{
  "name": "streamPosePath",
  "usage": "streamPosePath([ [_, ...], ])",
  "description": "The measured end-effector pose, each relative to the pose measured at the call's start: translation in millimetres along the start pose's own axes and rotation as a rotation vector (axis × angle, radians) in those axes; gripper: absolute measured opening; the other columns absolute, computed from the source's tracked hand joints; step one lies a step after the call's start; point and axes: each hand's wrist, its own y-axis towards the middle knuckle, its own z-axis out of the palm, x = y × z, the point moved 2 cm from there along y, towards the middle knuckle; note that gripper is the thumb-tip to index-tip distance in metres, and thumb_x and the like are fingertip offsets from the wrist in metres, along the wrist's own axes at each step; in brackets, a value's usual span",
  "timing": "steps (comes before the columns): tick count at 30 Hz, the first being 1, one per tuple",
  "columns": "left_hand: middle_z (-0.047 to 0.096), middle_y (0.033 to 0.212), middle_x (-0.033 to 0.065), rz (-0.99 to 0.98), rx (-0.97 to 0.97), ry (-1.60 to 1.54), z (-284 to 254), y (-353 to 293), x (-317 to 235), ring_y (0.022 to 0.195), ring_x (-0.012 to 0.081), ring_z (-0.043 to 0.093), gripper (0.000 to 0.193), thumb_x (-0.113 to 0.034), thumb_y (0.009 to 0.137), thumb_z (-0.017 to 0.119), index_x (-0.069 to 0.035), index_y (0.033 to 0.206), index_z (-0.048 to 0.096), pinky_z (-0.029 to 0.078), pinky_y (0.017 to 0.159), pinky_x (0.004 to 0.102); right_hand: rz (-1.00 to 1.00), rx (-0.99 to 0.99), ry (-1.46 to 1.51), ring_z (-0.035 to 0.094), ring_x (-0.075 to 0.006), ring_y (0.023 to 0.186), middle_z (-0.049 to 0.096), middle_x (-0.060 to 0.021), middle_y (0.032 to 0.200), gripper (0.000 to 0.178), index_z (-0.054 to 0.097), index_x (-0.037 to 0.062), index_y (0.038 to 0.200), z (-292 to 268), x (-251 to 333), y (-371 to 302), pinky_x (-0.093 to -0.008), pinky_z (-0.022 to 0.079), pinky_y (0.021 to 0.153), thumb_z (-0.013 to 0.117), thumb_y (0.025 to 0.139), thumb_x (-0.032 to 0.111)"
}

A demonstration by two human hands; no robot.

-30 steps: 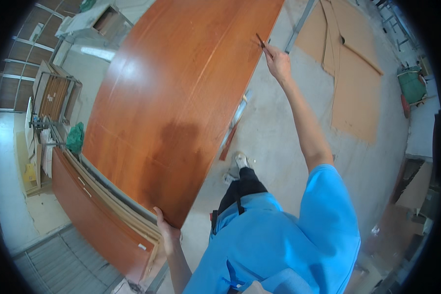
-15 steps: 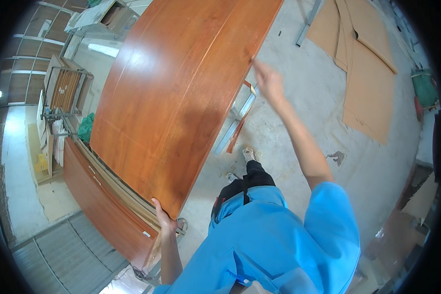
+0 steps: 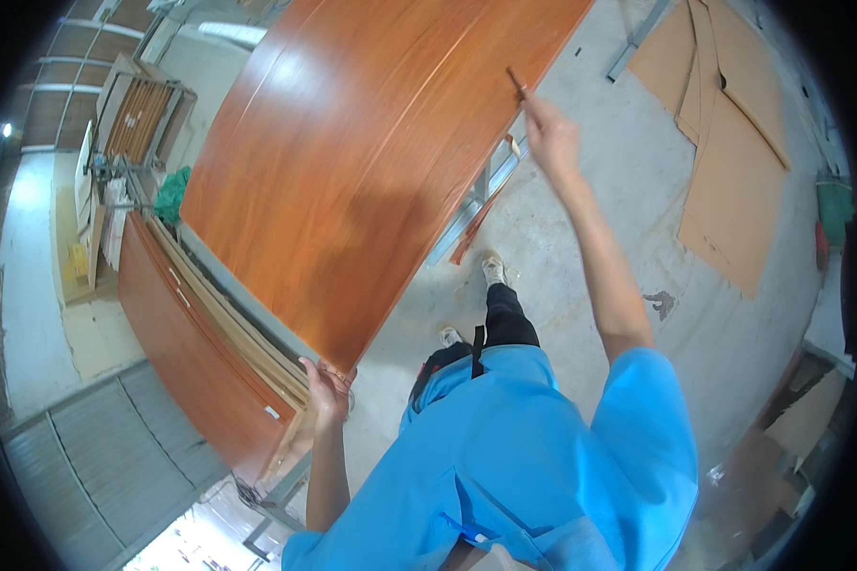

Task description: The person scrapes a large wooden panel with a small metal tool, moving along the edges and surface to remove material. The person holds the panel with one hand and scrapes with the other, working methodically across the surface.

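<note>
A large glossy reddish-brown wooden panel [image 3: 333, 190] lies slanting in front of me, its near corner toward my body. My left hand [image 3: 328, 388] holds that corner from below, with the thumb up beside the edge and the other fingers partly hidden. At the panel's right edge, my right hand [image 3: 552, 138] is closed on a thin dark brown stick [image 3: 515, 80], which points up and left over the panel's surface. Whether the stick touches the wood I cannot tell.
More reddish-brown panels [image 3: 190, 333] stand stacked at the left. Under the panel's right edge show a metal stand [image 3: 467, 221] and a reddish strip. Brown cardboard sheets [image 3: 733, 181] lie on the grey floor at the right, near a metal bar [image 3: 635, 43]. A green bundle [image 3: 171, 195] sits behind the stack.
The panel's near corner has shifted up and slightly right in view. My left hand has turned more palm-up beneath it. The stick in my right hand now shows clearly above the panel.
</note>
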Motion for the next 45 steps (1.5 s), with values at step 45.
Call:
streamPosePath([
  [45,0.068,0.114,0.0152,-0.233,-0.329,0.292,-284,-80,169,0.1,0.0233,0.067,0.069,-0.062,0.106,0.044,-0.001,0.136,0.055,0.054,0.088,0.0366,-0.191,0.125,0.008,0.069,-0.0254,0.075,0.071,-0.0123,0.089,0.059,0.064,0.0029,0.135,30,258,-185,-0.0375,0.056,0.061,0.064,0.076,-0.003],
])
